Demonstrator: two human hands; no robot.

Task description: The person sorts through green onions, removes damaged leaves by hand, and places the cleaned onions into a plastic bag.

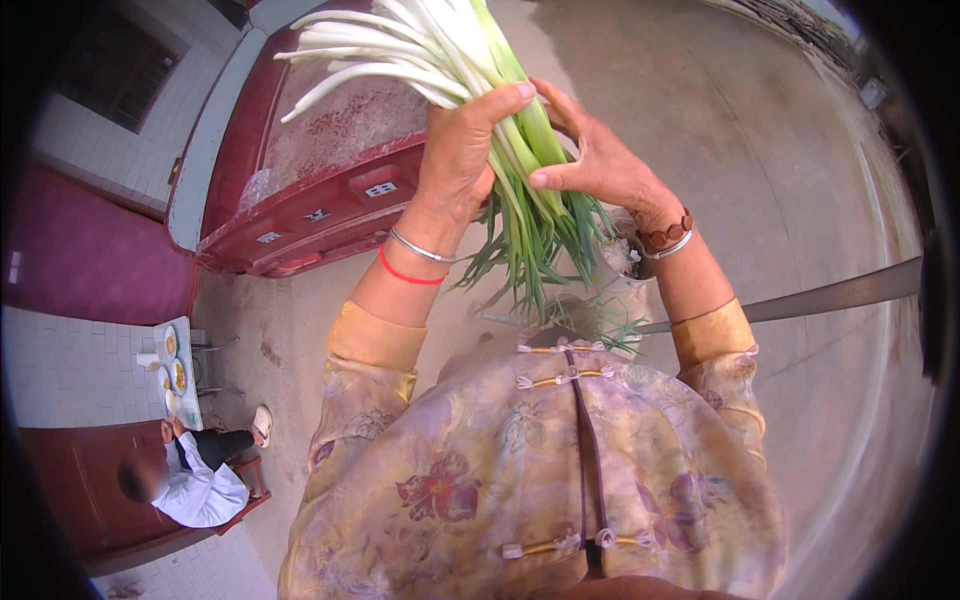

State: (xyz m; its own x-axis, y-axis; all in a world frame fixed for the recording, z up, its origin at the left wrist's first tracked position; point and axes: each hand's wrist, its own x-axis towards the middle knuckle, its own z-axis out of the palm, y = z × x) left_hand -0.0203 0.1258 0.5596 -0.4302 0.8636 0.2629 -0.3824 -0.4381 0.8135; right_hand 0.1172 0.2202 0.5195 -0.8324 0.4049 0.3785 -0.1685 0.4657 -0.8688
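In front of my chest, at the top of the view, is a bunch of green onions [517,142], white stalks towards the upper left and green leaves hanging down. My left hand [461,146] is wrapped around the middle of the bunch, its thumb lying across the front. On the right side, my right hand [604,161] pinches a thicker pale-green stalk at the bunch's edge, thumb in front and fingers partly hidden behind. The white ends run out of the top of the picture. Loose green leaves [619,326] show lower down, close to my body.
A red vehicle bed [337,142] with its dusty tailgate [315,214] stands at upper left. Beyond my right wrist is a bucket [626,255] holding scraps. A long flat bar [832,296] extends rightward. At left, a person [199,487] sits by a table [187,401] with dishes.
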